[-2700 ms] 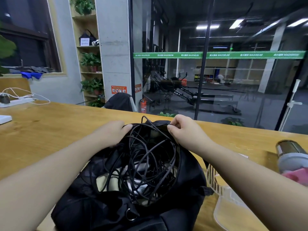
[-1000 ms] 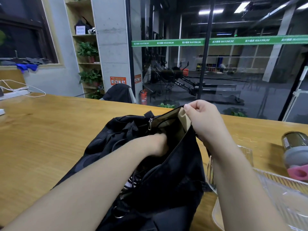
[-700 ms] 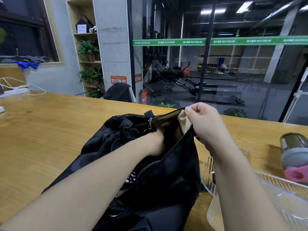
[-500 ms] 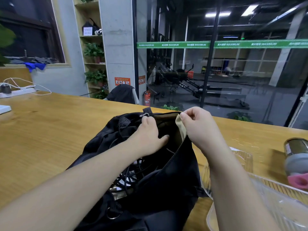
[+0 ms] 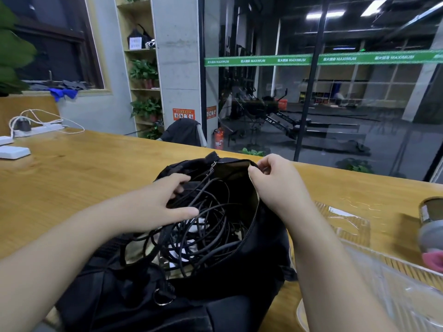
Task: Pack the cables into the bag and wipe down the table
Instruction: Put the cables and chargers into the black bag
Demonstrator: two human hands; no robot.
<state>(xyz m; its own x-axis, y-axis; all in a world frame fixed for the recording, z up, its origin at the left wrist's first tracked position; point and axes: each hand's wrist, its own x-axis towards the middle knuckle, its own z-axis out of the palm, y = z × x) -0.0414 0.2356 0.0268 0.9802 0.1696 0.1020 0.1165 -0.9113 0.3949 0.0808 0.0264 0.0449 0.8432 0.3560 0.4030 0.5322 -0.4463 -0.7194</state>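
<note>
A black bag (image 5: 239, 271) lies open on the wooden table (image 5: 84, 178) right in front of me. A tangle of thin black cables (image 5: 206, 226) fills its opening, with white items showing underneath. My left hand (image 5: 163, 202) reaches over the bag's left side, fingers spread and touching the top of the cables, thumb stretched out over them. My right hand (image 5: 275, 183) pinches the far right rim of the bag by the zipper and holds it up, showing the tan lining.
Clear plastic trays (image 5: 347, 221) lie right of the bag, with a metal canister with a pink part (image 5: 431, 226) beyond. A power strip with white cable (image 5: 38, 127) and a white block (image 5: 14, 152) sit far left. A chair back (image 5: 184, 133) stands behind the table.
My left hand has come out of the bag and now lies on top of the cables. The bag's opening has dropped and widened, showing the cables. My right hand keeps hold of the rim.
</note>
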